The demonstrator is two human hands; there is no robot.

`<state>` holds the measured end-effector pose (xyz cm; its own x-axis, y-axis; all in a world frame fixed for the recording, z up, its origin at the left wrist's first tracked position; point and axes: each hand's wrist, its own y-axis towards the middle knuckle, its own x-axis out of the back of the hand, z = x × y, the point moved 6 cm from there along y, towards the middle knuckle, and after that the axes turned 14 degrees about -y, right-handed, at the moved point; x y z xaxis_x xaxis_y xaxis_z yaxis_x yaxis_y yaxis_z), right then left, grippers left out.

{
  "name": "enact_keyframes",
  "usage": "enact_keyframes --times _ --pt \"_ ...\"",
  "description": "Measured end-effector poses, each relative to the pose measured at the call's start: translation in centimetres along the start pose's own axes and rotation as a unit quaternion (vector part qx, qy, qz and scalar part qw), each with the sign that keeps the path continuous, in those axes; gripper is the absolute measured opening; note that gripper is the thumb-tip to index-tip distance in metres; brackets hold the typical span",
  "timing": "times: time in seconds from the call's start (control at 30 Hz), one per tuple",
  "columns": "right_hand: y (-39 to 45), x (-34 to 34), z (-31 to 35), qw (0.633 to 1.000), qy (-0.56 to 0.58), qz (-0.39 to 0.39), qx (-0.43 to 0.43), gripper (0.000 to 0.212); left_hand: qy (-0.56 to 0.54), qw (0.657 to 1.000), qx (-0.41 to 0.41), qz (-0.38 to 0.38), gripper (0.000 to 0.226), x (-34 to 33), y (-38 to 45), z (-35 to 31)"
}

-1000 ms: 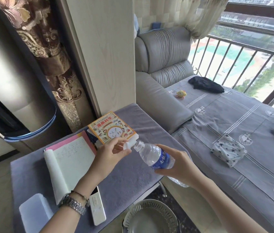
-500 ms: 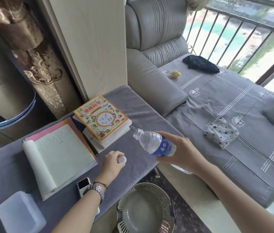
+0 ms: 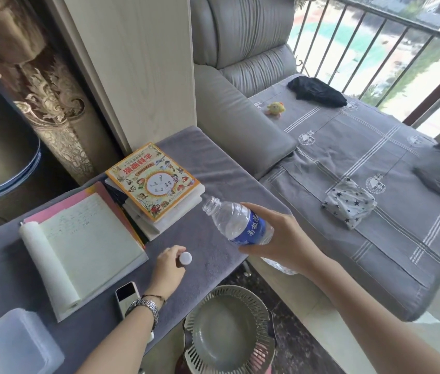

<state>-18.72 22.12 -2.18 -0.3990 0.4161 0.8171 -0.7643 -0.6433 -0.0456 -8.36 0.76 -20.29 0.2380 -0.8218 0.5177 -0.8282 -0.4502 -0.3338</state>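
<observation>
My right hand grips a clear plastic water bottle with a blue label. The bottle is uncapped and tilted, its open mouth pointing up and left over the grey-covered table. My left hand, with a watch on the wrist, is low over the table cloth, and its fingertips pinch the small white bottle cap. Whether the cap touches the cloth I cannot tell.
An open notepad, a stack of books, a white remote and a translucent plastic box lie on the table. A slotted round bin stands below its front edge. To the right is a sofa under a grey sheet with clothes.
My left hand took the cap away from the bottle mouth and lowered it to the table. The bottle stayed in my right hand. The camera tilted down.
</observation>
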Motion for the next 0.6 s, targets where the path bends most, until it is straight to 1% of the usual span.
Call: enact_keyframes --times 0.1,0.17,0.27,0.3,0.37,0.43,0.5,0.57,0.6 --pt "-0.1 0.1 0.1 1.000 0.018 0.000 0.000 0.074 -0.015 1.000 0.009 0.003 0.056 0.7 -0.5 -0.7" --pt "-0.2 0.3 0.1 1.000 0.031 -0.001 -0.001 0.075 -0.047 0.999 -0.004 -0.018 0.063 1.7 -1.2 -2.2" --pt "-0.4 1.0 0.5 0.998 0.057 -0.013 -0.004 0.073 -0.174 0.981 -0.064 -0.050 0.073 3.2 -3.8 -6.8" --pt "-0.4 1.2 0.7 0.997 0.074 -0.019 -0.005 0.071 -0.219 0.972 -0.081 -0.035 0.074 3.4 -4.9 -8.7" --pt "-0.4 1.6 1.3 0.994 0.109 -0.033 -0.006 0.068 -0.297 0.950 -0.089 0.045 0.074 2.7 -7.0 -12.3" --pt "-0.4 1.9 2.0 0.989 0.137 -0.047 -0.008 0.066 -0.345 0.927 -0.089 0.116 0.072 1.6 -8.7 -15.2" --pt "-0.4 2.2 2.7 0.984 0.168 -0.053 -0.010 0.065 -0.368 0.916 -0.093 0.134 0.070 1.0 -9.7 -17.0" --pt "-0.5 2.4 3.0 0.977 0.205 -0.055 -0.016 0.064 -0.376 0.914 -0.095 0.116 0.067 1.3 -10.1 -18.1" --pt "-0.5 2.4 3.2 0.973 0.222 -0.053 -0.015 0.064 -0.375 0.916 -0.099 0.105 0.061 1.6 -10.2 -18.5"
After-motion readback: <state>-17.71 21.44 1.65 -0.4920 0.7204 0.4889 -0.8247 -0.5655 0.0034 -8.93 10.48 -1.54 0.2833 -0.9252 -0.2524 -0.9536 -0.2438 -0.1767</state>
